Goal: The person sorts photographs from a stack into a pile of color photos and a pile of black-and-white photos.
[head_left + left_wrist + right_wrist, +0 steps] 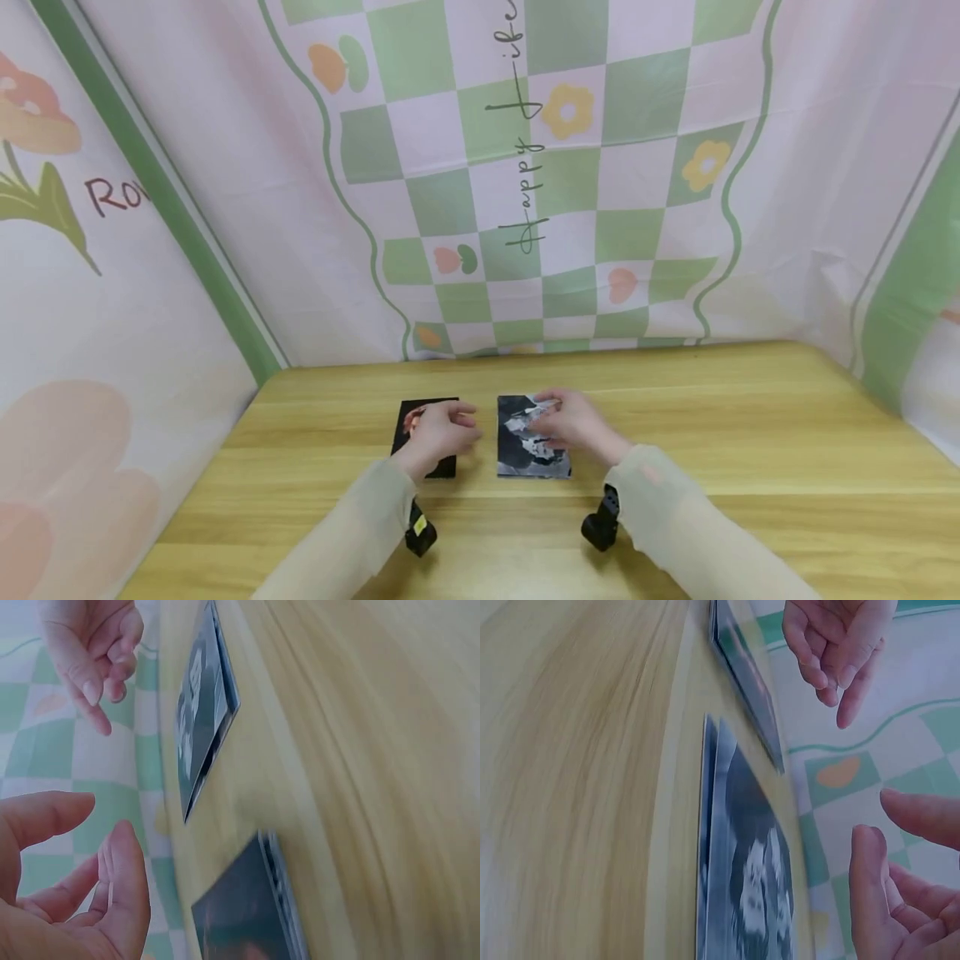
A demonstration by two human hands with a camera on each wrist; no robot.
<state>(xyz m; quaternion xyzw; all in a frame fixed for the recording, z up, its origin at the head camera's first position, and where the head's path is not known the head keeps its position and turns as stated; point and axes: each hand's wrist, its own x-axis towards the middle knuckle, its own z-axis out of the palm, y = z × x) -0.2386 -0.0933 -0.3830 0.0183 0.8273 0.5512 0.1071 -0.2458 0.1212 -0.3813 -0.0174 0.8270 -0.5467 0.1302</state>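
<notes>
Two small stacks of picture cards lie side by side on the wooden table. The left stack (445,467) is black with an orange figure, partly covered by my left hand (442,429). The right stack (517,454) carries a grey and white mountain-like picture, and my right hand (573,421) is over its right side. In the left wrist view, the left thumb and fingers (124,892) stand apart with nothing between them. The right wrist view shows the right hand (911,900) likewise holding nothing, above the grey stack (746,862), whose layers gape slightly at the edge.
The wooden table (712,433) extends around both stacks. Behind it hangs a green and white checked cloth (495,208) with lettering, and another printed cloth (112,333) hangs at the left. A black wrist camera (422,533) sits beneath the left sleeve, another (600,527) beneath the right.
</notes>
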